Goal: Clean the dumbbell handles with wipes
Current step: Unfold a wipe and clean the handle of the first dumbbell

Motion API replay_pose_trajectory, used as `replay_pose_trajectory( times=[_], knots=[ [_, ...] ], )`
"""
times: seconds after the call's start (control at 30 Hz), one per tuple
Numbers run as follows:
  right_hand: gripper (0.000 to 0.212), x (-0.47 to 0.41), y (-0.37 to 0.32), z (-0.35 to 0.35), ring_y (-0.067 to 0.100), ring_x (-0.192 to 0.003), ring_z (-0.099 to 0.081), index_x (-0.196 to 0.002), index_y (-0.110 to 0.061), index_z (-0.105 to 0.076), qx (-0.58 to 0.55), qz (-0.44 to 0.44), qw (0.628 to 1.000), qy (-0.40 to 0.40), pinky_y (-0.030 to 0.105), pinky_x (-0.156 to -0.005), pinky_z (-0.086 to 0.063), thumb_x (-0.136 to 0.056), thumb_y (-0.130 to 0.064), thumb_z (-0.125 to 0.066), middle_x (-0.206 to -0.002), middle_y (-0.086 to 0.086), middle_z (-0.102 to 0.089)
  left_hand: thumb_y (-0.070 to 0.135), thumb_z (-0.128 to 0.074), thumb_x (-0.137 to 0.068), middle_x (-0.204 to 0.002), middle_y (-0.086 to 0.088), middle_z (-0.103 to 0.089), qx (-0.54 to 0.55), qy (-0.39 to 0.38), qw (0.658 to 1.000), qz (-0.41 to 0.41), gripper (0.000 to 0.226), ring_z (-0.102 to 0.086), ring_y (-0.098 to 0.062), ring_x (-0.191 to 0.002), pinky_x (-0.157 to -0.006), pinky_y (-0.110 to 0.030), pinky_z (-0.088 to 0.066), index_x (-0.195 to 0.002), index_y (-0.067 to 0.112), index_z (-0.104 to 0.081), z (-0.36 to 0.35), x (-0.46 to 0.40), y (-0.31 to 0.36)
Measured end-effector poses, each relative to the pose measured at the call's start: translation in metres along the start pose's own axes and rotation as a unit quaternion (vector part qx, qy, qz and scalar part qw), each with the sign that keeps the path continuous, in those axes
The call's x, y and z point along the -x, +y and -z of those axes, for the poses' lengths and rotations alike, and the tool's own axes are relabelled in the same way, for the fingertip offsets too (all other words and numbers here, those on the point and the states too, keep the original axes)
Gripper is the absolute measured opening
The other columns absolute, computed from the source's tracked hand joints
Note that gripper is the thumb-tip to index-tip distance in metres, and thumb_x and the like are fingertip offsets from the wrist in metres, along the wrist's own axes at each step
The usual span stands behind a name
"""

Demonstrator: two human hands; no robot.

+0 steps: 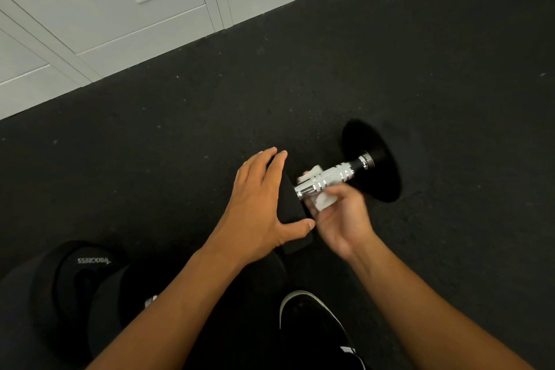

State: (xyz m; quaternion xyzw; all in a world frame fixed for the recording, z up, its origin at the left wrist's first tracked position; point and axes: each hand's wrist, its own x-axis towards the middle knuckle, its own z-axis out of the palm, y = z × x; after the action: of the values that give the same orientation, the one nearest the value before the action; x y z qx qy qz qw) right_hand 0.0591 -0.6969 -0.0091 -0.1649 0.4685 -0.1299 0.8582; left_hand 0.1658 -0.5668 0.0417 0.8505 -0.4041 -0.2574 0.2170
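Note:
A dumbbell lies on the black rubber floor, with a knurled chrome handle between two black weight heads. My left hand grips the near head, fingers over its top and thumb on its lower edge. The far head rests on the floor to the right. My right hand is under the near end of the handle, wrapped around a white wipe that presses against the metal. Part of the wipe pokes out behind the handle. The right hand is slightly blurred.
Pale grey lockers line the wall at the upper left. A second black dumbbell with white lettering sits at the lower left beside my left forearm. My black shoe with a white sole edge is at the bottom centre.

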Motion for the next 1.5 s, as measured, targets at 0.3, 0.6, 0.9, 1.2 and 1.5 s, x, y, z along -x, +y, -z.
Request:
replay_pose_trajectory(
  times=[0.3, 0.6, 0.9, 1.2, 1.5],
  knots=[
    [0.033, 0.025, -0.014, 0.004, 0.038, -0.114, -0.069, -0.124, 0.009, -0.058, 0.078, -0.089, 0.992, 0.033, 0.043, -0.099, -0.057, -0.095, 0.010, -0.042, -0.120, 0.029, -0.069, 0.065, -0.074, -0.071, -0.165, 0.008, -0.007, -0.002, -0.004, 1.000, -0.002, 0.117, -0.001, -0.011, -0.151, -0.124, -0.045, -0.020, -0.159, 0.025, -0.009, 0.001, 0.000, 0.000],
    [0.051, 0.067, -0.039, -0.005, -0.006, -0.087, -0.068, -0.132, -0.031, -0.066, 0.461, 0.232, 0.857, 0.004, 0.012, -0.075, -0.055, -0.101, 0.002, -0.042, -0.111, -0.012, -0.073, 0.067, -0.073, -0.072, -0.165, 0.011, -0.003, -0.010, -0.009, 1.000, 0.000, 0.118, 0.002, -0.011, -0.152, -0.126, -0.042, -0.017, -0.160, 0.026, -0.006, 0.000, 0.001, 0.000],
    [0.063, 0.032, -0.006, 0.020, 0.022, -0.155, -0.017, -0.156, -0.009, -0.032, 0.826, 0.360, 0.401, -0.164, 0.039, -0.126, -0.013, -0.094, -0.022, -0.029, -0.164, 0.007, -0.033, 0.067, -0.069, -0.074, -0.167, 0.003, -0.004, -0.036, -0.004, 0.999, -0.012, 0.116, 0.000, -0.015, -0.152, -0.125, -0.044, -0.016, -0.160, 0.022, -0.006, 0.001, 0.001, 0.000],
    [0.067, 0.013, -0.047, 0.020, 0.026, -0.156, -0.017, -0.156, -0.009, -0.034, 0.845, 0.352, 0.403, -0.015, 0.040, -0.128, -0.016, -0.092, 0.006, -0.045, -0.163, 0.009, -0.034, 0.068, -0.071, -0.073, -0.166, 0.008, 0.001, -0.022, -0.011, 1.000, 0.001, 0.118, 0.004, -0.013, -0.153, -0.126, -0.043, -0.013, -0.160, 0.025, -0.003, 0.002, 0.001, 0.002],
    [0.079, 0.027, -0.005, 0.017, 0.018, -0.156, 0.000, -0.158, -0.021, -0.012, 0.852, 0.360, 0.357, -0.131, 0.038, -0.123, 0.001, -0.095, -0.015, -0.060, -0.168, 0.000, -0.017, 0.068, -0.069, -0.075, -0.167, 0.008, 0.004, -0.019, -0.020, 1.000, 0.005, 0.116, 0.006, -0.014, -0.153, -0.126, -0.044, -0.014, -0.160, 0.027, -0.001, 0.002, 0.000, 0.001]
  ],
)
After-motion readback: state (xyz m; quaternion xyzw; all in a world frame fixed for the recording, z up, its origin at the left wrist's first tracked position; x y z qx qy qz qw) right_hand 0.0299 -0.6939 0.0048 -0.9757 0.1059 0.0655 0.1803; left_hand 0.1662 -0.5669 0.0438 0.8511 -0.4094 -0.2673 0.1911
